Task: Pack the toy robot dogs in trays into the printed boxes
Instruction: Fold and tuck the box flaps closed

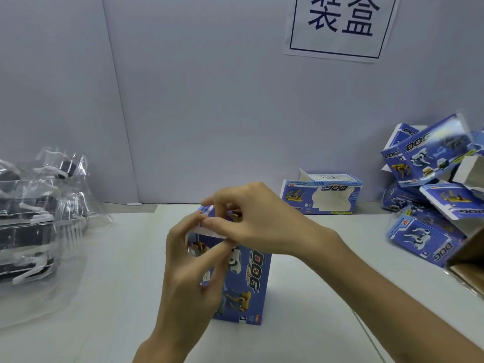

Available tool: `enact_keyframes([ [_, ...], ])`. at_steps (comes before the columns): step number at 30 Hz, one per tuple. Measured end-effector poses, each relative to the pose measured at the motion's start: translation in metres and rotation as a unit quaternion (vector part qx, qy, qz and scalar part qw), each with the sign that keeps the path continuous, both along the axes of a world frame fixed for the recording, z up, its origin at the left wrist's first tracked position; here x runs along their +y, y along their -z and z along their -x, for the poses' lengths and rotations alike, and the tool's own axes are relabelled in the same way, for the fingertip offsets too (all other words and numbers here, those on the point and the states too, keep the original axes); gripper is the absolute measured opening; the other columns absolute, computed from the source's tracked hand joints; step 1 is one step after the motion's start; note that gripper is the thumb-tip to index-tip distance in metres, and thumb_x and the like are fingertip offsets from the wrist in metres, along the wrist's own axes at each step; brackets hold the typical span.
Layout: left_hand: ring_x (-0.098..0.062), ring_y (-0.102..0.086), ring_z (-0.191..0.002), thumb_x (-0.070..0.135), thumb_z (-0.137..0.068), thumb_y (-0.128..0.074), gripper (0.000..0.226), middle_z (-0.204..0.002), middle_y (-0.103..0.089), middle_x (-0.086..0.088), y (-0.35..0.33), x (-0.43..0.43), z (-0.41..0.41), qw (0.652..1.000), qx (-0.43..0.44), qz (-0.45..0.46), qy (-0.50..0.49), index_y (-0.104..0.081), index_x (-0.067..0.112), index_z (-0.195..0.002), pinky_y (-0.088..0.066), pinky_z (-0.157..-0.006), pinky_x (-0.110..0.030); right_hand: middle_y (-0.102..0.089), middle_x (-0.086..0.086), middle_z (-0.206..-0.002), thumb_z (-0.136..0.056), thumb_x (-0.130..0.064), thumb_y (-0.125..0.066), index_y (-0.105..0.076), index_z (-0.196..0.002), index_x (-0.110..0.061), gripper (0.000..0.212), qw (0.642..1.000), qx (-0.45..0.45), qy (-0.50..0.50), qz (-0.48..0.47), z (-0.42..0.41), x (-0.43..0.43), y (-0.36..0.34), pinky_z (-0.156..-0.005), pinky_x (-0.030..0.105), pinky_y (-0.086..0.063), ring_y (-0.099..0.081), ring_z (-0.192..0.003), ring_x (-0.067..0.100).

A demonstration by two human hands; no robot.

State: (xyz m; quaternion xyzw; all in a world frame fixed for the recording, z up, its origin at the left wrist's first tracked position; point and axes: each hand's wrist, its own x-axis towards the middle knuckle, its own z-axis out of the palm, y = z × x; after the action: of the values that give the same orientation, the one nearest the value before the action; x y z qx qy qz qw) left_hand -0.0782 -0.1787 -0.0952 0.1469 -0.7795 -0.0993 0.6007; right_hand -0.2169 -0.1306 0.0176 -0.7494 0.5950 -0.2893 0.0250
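A blue printed box [247,284] marked DOG stands on end on the white table, in the middle of the view. My left hand [188,263] holds its upper left side, fingers curled round the edge. My right hand [251,218] is over the top, fingers pinching the white top flap [209,230]. What is inside the box is hidden. Clear plastic trays with white toy robot dogs [34,205] are stacked at the left, in a transparent bag.
One empty printed box [322,196] lies against the back wall. A heap of several more blue boxes [432,189] fills the right side, beside a brown carton edge [468,260]. A paper sign [340,24] hangs on the wall.
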Motion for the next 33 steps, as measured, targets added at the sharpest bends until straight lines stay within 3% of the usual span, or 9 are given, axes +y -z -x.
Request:
enact_keyframes([
  [3,-0.021,-0.041,-0.139,0.021,-0.087,-0.064,0.026,-0.141,-0.035,-0.004,0.000,-0.001,-0.002,1.000,0.018,-0.007,0.002,-0.071,0.018,-0.111,-0.043,-0.110,-0.033,-0.075,-0.010,-0.100,-0.090,-0.044,-0.069,-0.073,-0.107,-0.033,0.021,0.998,0.058,0.016,0.020,-0.007,-0.010,-0.002,-0.082,0.038,-0.056,-0.068,-0.094,0.011],
  [10,-0.012,-0.045,-0.135,0.018,-0.085,-0.074,0.024,-0.146,-0.033,-0.001,0.003,-0.005,-0.008,1.000,0.009,0.005,-0.017,-0.073,0.021,-0.108,-0.046,-0.104,-0.021,-0.077,-0.006,-0.094,-0.088,-0.042,-0.071,-0.080,-0.101,-0.035,0.017,0.999,0.038,0.002,0.018,-0.008,-0.011,-0.001,-0.078,0.040,-0.056,-0.070,-0.088,0.017],
  [14,-0.019,-0.055,-0.124,0.024,-0.083,-0.078,0.023,-0.140,-0.043,-0.005,0.002,-0.004,-0.013,0.997,-0.015,0.019,-0.078,-0.074,0.028,-0.106,-0.060,-0.082,-0.037,-0.077,-0.005,-0.094,-0.089,-0.041,-0.070,-0.081,-0.098,-0.036,0.015,0.998,0.064,0.002,-0.007,-0.011,-0.013,-0.009,-0.078,0.039,-0.056,-0.070,-0.088,0.018],
  [17,-0.022,-0.060,-0.114,0.031,-0.084,-0.076,0.020,-0.133,-0.053,-0.006,0.002,-0.006,-0.018,0.990,-0.038,0.048,-0.123,-0.077,0.029,-0.104,-0.057,-0.073,-0.033,-0.076,-0.005,-0.098,-0.092,-0.043,-0.064,-0.081,-0.095,-0.036,0.018,0.992,0.121,0.008,-0.015,-0.015,-0.015,-0.012,-0.076,0.038,-0.055,-0.068,-0.090,0.019],
  [21,-0.020,-0.059,-0.113,0.032,-0.086,-0.074,0.022,-0.130,-0.056,-0.009,0.002,-0.010,-0.020,0.991,-0.047,0.045,-0.115,-0.078,0.024,-0.106,-0.044,-0.092,-0.013,-0.068,-0.022,-0.121,-0.097,-0.040,-0.057,-0.077,-0.106,-0.042,0.022,0.988,0.150,0.003,-0.039,-0.010,-0.009,-0.013,-0.075,0.027,-0.053,-0.063,-0.102,0.008],
  [23,-0.019,-0.057,-0.118,0.028,-0.085,-0.074,0.025,-0.131,-0.053,-0.009,0.000,-0.014,-0.020,0.994,-0.051,0.042,-0.082,-0.077,0.021,-0.109,-0.038,-0.104,-0.011,-0.064,-0.024,-0.128,-0.099,-0.037,-0.056,-0.074,-0.113,-0.042,0.023,0.988,0.145,-0.007,-0.050,-0.007,-0.004,-0.010,-0.073,0.020,-0.049,-0.060,-0.107,0.004],
  [26,-0.018,-0.057,-0.121,0.025,-0.085,-0.073,0.027,-0.131,-0.052,-0.009,0.000,-0.022,-0.022,0.997,-0.044,0.048,-0.044,-0.075,0.020,-0.112,-0.046,-0.105,-0.024,-0.072,-0.016,-0.113,-0.092,-0.038,-0.068,-0.080,-0.103,-0.033,0.017,0.995,0.096,0.007,0.001,-0.007,-0.003,-0.004,-0.076,0.028,-0.054,-0.065,-0.095,0.007],
  [29,-0.007,-0.050,-0.127,0.024,-0.086,-0.072,0.030,-0.132,-0.047,-0.007,0.003,-0.022,-0.022,0.999,-0.026,0.029,-0.014,-0.073,0.020,-0.116,-0.049,-0.103,-0.029,-0.076,-0.011,-0.096,-0.084,-0.043,-0.076,-0.083,-0.088,-0.028,0.017,0.998,0.024,0.050,0.030,-0.010,-0.007,-0.001,-0.076,0.036,-0.057,-0.068,-0.086,0.009],
  [33,-0.013,-0.052,-0.128,0.024,-0.087,-0.073,0.026,-0.136,-0.043,-0.006,0.009,-0.018,-0.020,1.000,-0.013,0.014,-0.019,-0.073,0.023,-0.114,-0.055,-0.094,-0.029,-0.074,-0.011,-0.087,-0.080,-0.045,-0.074,-0.077,-0.076,-0.031,0.015,0.994,0.062,0.083,0.043,-0.016,-0.010,-0.002,-0.077,0.035,-0.056,-0.068,-0.083,0.008],
])
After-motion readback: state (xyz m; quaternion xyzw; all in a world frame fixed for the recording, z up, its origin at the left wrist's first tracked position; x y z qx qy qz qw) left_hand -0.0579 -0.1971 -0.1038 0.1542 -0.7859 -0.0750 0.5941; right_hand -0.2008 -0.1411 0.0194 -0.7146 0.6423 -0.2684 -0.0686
